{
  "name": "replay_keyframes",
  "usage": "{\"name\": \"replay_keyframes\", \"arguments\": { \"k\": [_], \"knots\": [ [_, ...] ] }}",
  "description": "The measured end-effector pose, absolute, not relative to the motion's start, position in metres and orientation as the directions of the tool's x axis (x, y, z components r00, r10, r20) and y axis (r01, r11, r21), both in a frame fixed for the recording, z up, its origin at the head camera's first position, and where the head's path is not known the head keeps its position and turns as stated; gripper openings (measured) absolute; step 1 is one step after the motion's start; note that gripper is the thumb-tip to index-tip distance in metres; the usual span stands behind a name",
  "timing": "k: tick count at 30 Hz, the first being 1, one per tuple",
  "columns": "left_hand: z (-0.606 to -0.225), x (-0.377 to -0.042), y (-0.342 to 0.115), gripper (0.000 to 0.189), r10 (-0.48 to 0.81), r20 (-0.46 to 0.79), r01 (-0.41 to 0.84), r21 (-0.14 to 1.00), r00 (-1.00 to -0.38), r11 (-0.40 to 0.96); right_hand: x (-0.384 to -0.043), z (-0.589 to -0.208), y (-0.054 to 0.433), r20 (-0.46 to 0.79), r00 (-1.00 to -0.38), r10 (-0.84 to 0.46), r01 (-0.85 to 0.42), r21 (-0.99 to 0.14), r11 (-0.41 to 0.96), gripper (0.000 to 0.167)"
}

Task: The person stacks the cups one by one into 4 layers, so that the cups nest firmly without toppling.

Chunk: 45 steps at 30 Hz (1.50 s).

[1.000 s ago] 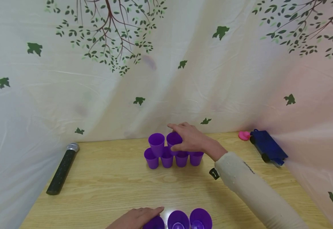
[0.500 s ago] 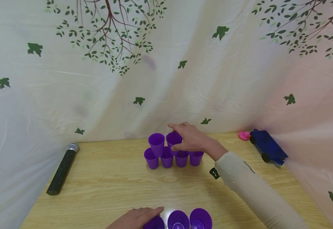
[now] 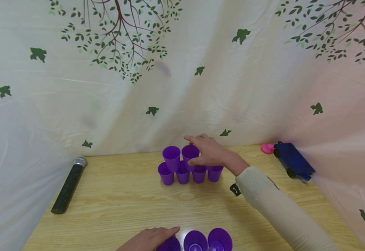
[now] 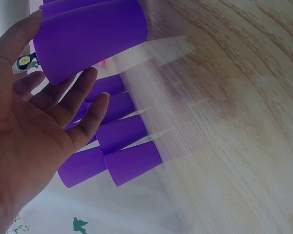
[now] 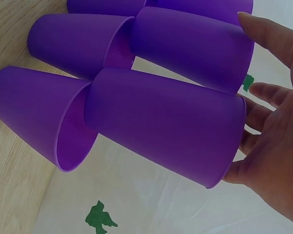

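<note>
In the head view, several purple cups stand stacked at the back, a row of upper cups resting on a lower row. My right hand spans the right part of the upper row. The right wrist view has the thumb on one side and the fingers passing behind the rim of the nearest upper cup; fingertips are partly hidden. My left hand holds a purple cup by its rim, thumb on one side, fingers on the other. Two more purple cups stand right of it at the table's front.
A black microphone lies at the left of the wooden table. On the back right are a blue toy vehicle and a small pink toy. A pale curtain printed with leaves surrounds the table. A small black item shows beside the right sleeve.
</note>
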<state>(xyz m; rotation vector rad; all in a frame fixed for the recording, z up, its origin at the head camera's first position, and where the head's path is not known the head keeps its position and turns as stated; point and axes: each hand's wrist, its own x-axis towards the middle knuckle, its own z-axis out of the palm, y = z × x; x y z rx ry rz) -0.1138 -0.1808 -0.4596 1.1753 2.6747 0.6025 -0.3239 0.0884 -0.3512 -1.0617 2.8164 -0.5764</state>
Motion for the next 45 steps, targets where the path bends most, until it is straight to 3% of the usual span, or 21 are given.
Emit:
{"name": "replay_keyframes", "arguments": {
  "k": [7,15,23,34,41,45],
  "knots": [
    [-0.46,-0.114,-0.181,0.067,0.746,0.049,0.692,0.417,-0.665,0.589,-0.321,-0.349,0.093,0.081,-0.76,-0.645,-0.626,-0.361,0.692,0.091],
    [-0.458,-0.113,-0.181,0.068,0.736,0.034,0.68,0.413,-0.676,0.606,-0.294,-0.331,0.122,0.209,-0.748,-0.63,-0.657,-0.37,0.657,0.089],
    [-0.461,-0.114,-0.184,0.068,0.752,0.087,0.717,0.389,-0.653,0.578,-0.237,-0.325,0.156,0.336,-0.651,-0.68,-0.758,-0.315,0.571,0.08],
    [-0.461,-0.113,-0.186,0.073,0.735,0.06,0.692,0.396,-0.676,0.604,-0.169,-0.383,0.189,0.147,-0.632,-0.761,-0.758,-0.32,0.568,0.073],
    [-0.456,-0.11,-0.187,0.076,0.714,0.061,0.658,0.449,-0.698,0.605,-0.151,-0.412,0.186,0.005,-0.618,-0.786,-0.704,-0.448,0.551,0.081],
    [-0.452,-0.108,-0.186,0.077,0.701,0.027,0.624,0.48,-0.713,0.617,-0.147,-0.423,0.183,-0.022,-0.611,-0.792,-0.698,-0.458,0.551,0.08]
  ]
}}
